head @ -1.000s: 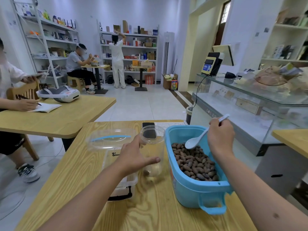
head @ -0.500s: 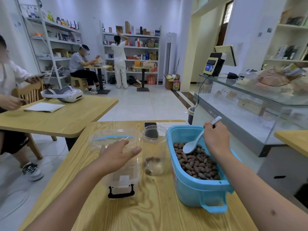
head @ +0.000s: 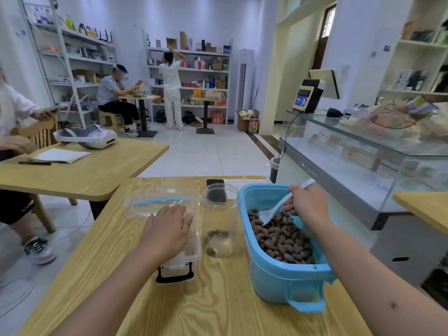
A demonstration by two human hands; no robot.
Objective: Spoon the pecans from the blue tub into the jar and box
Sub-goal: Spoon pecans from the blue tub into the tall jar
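The blue tub (head: 286, 284) stands at the right of the wooden table, part-filled with brown pecans (head: 282, 241). My right hand (head: 306, 203) grips the handle of a white spoon (head: 275, 209), whose bowl dips into the pecans at the tub's far end. A clear jar (head: 220, 221) stands upright just left of the tub, with a few pecans at its bottom. Left of the jar sits the clear plastic box (head: 194, 248) with a black latch, its lid lying behind it. My left hand (head: 167, 229) rests flat over the box's open top, fingers straight.
A black phone (head: 215, 190) and a sheet of paper lie behind the jar. A second wooden table (head: 97, 170) with a white headset and notebook stands to the left, a person seated at it. A glass counter (head: 363, 151) runs along the right.
My left hand let go of the jar and moved left onto the box. My right hand lowered the spoon's bowl into the pecans.
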